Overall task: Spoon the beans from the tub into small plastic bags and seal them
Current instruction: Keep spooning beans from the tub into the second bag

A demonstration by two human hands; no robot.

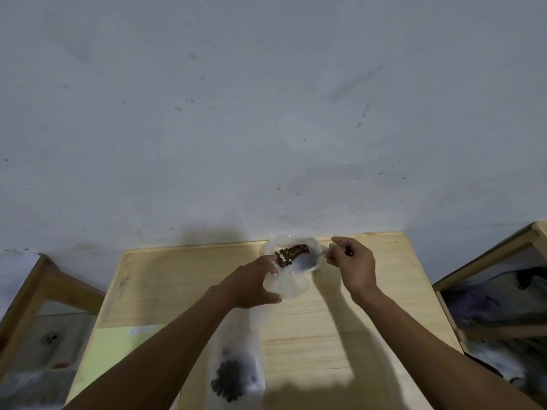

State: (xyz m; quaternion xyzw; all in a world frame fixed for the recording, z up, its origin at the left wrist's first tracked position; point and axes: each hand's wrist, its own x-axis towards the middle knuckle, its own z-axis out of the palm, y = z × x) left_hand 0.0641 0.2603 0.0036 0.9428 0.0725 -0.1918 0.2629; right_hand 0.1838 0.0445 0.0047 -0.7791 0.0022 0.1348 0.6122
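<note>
A pale wooden table (370, 315) stands against a scuffed grey-white wall (266, 113). A light green sheet (103, 350) lies on its left side; wooden-framed furniture (32, 294), possibly chairs, flanks it.

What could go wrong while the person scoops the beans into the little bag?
1. The clear plastic bag is floppy and gripped by the left hand only, so its mouth might fold and brown beans could miss it.
2. The round white plastic tub sits near the far edge of the pale wooden table; a push from the small spoon in the right hand might slide it off.
</note>
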